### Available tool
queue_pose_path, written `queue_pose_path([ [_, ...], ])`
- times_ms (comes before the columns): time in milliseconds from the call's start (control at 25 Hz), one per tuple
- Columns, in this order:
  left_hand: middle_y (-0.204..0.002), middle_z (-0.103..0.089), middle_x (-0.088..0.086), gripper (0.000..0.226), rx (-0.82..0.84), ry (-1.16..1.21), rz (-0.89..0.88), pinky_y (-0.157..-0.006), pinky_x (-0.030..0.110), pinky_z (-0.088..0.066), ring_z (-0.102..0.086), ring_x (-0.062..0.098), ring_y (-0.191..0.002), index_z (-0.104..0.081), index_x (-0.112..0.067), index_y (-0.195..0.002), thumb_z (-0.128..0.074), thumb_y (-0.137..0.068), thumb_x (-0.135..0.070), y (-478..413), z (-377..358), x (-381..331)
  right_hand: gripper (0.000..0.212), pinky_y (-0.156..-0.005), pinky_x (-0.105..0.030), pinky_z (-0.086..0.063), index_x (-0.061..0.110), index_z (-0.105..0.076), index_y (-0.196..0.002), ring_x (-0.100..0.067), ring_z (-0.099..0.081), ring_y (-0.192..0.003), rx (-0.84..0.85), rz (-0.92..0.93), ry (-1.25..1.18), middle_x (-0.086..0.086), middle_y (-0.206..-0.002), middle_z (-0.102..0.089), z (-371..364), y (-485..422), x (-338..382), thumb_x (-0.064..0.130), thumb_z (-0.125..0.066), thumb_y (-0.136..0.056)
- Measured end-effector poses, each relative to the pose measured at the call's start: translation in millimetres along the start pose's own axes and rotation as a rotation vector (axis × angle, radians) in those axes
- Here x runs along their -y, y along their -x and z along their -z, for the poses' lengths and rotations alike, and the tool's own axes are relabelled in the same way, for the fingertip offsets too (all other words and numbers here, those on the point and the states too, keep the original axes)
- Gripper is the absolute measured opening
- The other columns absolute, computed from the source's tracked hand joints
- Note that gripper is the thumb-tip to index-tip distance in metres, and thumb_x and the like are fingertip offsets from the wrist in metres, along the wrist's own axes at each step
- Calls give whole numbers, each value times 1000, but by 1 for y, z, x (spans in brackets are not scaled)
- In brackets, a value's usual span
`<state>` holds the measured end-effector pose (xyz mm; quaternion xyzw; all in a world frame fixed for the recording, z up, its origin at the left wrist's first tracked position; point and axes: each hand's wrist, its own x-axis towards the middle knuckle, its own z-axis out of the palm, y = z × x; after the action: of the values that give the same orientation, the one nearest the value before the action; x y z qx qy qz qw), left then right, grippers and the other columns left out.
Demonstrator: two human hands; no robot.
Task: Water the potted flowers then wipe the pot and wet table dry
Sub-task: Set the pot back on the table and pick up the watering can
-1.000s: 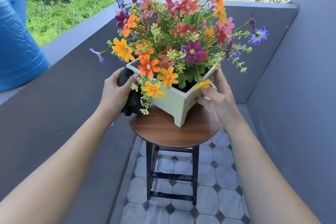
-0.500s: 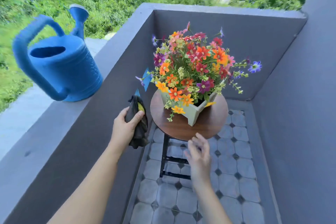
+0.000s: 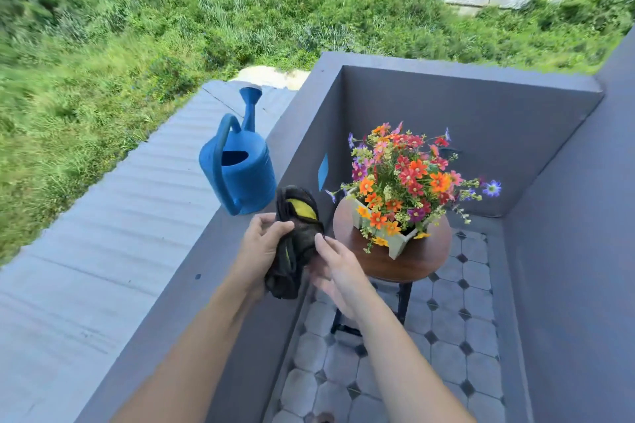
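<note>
A: Where is the cloth?
B: Left hand (image 3: 259, 247) grips the dark cloth (image 3: 295, 240) beside the round table (image 3: 409, 266); right hand (image 3: 338, 269), fingers loose, touches it.
A: And the pot?
B: The flower pot (image 3: 395, 239) stands on that table, watering can (image 3: 242, 175) on the ledge (image 3: 154, 268).

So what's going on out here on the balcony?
A person holds a dark cloth in the left hand. The right hand has its thumb on it, its grip blurred. Neither hand touches the pot of flowers, which sits on the round table. The blue can stands on the wall top, untouched.
</note>
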<state>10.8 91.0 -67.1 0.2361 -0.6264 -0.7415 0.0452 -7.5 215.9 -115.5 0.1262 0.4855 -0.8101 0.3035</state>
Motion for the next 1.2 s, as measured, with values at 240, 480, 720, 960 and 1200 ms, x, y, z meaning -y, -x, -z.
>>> queue_pose_path([
  [240, -86, -67, 16, 27, -49, 162, 120, -71, 35, -53, -63, 22, -80, -59, -7, -100, -49, -85, -27, -10, 27, -35, 35, -80, -28, -54, 24, -53, -118, -16, -63, -100, 17, 406, 185, -3, -107, -66, -50, 0, 54, 5, -64, -90],
  [480, -107, -69, 12, 41, 175, 290, 32, -66, 35, -57, -70, 25, -89, -58, -9, -116, -65, -78, -20, 0, 57, -61, 28, -62, -38, -47, 35, -46, -88, -18, -53, -66, 160, 715, 627, 5, -88, -61, -102, 12, 110, 13, -62, -91],
  [720, -82, -65, 1, 25, -97, -333, -223, -64, 30, -45, -60, 16, -76, -63, -18, -89, -50, -93, -39, -21, 109, -110, 31, -75, -24, -53, 41, -62, -97, -10, -61, -79, 291, 562, 882, 3, -102, -63, -122, -3, 110, 10, -58, -93],
  [960, -78, -60, -29, 7, 277, -1123, -539, -65, 8, -36, -53, -13, -76, -57, -38, -89, -51, -93, -36, -91, 119, -193, 44, -86, -36, -53, 40, -38, -100, -25, -67, -87, 214, 433, 602, -13, -99, -67, -141, -35, 96, 24, -74, -82],
  [1200, -86, -58, -1, 34, 418, -1569, -578, -62, 27, -37, -51, 16, -76, -56, -21, -104, -56, -85, -49, -179, 77, -180, 24, -84, -46, -55, 44, -45, -83, -22, -55, -81, -86, 534, 565, 6, -85, -51, -119, -70, 51, 29, -62, -90],
])
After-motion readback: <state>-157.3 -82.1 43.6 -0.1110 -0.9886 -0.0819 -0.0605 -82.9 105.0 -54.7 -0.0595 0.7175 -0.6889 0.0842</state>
